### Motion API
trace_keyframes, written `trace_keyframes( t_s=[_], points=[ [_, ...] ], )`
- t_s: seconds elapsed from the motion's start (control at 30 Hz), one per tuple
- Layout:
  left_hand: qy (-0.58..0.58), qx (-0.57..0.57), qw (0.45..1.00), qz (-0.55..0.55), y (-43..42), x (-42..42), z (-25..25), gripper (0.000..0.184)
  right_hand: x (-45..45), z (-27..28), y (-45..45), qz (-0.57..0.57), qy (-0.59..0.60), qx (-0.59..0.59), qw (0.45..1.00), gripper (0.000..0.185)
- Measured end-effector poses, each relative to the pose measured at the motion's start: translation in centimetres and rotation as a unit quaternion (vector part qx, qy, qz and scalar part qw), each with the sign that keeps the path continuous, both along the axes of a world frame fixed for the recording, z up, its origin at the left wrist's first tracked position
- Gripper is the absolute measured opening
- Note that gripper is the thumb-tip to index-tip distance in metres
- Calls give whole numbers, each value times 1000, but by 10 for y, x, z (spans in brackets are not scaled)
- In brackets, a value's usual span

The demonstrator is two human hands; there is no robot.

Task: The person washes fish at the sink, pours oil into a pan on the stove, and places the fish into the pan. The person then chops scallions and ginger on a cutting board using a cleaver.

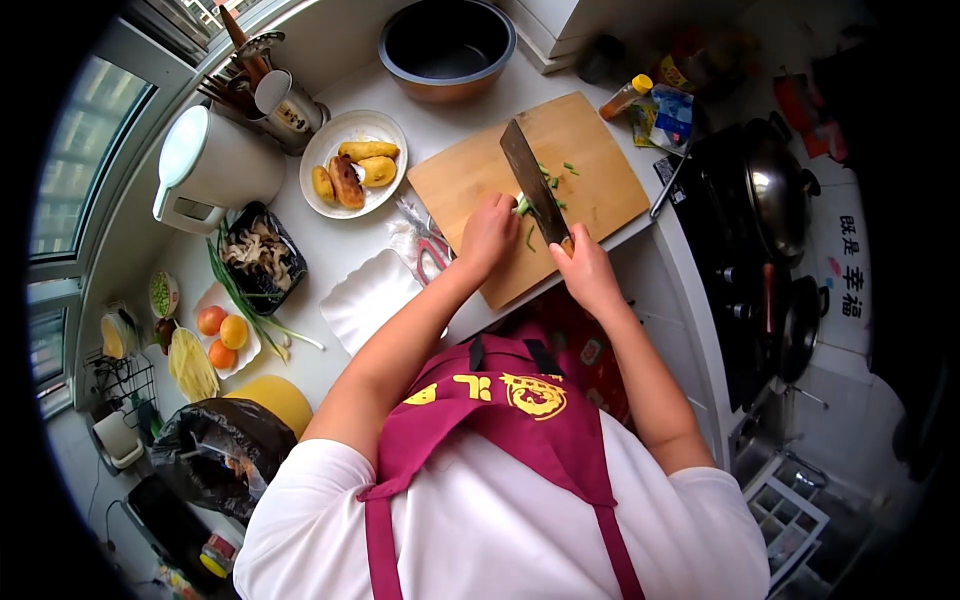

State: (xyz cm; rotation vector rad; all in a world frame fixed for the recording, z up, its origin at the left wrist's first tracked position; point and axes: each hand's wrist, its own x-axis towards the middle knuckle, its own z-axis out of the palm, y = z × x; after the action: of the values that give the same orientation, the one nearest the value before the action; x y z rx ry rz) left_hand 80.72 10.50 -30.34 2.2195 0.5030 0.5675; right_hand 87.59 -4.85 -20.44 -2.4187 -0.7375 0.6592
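Note:
On the wooden cutting board (pixel 455 175), my left hand (pixel 489 234) is closed around a bunch of green onion (pixel 521 205), its fingers curled close to the blade. My right hand (pixel 586 270) grips the handle of a cleaver (pixel 530 172). The broad dark blade points away from me and stands against the onion's cut end. Small chopped green pieces (pixel 569 168) lie on the board around the blade. The tips of my left fingers are partly hidden from this angle.
Left of the board are a plate (pixel 311 190) of browned food, scissors (pixel 432 262), a white tray (pixel 372 298) and a black tray (pixel 292 284) of mushrooms. A dark pot (pixel 447 88) stands behind. At right are a bottle (pixel 626 97) and a stove (pixel 725 260).

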Motion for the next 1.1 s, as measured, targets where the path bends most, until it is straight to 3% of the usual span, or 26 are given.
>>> trace_keyframes(
  t_s=[0.1,0.23,0.37,0.47,0.6,0.8,0.87,0.9,1.0,1.1],
  points=[
    [17,-2,1000,-16,5,7,-5,12,-2,6,2,12,19,-87,996,34],
    [41,11,999,-13,4,9,-9,13,10,-31,30,4,-33,-5,999,33],
    [-10,15,1000,-8,4,4,3,12,15,-25,27,-17,-33,51,998,32],
    [11,-5,1000,-12,-3,-11,8,12,2,10,2,11,7,12,1000,31],
    [9,6,1000,-26,5,2,-3,12,0,1,4,19,22,-54,998,34],
    [45,-4,999,-21,4,-4,-3,14,4,-31,36,-8,-41,75,996,31],
    [28,-21,999,-19,7,-21,14,25,5,-29,23,-44,49,78,995,25],
    [20,-13,1000,-13,9,-35,31,26,-7,1,22,-76,120,59,988,22],
    [-30,25,999,21,26,-96,62,27,-18,2,6,-58,135,15,989,23],
    [-29,48,987,153,57,-161,66,23,-20,-21,15,-71,131,-2,989,24]
  ],
)
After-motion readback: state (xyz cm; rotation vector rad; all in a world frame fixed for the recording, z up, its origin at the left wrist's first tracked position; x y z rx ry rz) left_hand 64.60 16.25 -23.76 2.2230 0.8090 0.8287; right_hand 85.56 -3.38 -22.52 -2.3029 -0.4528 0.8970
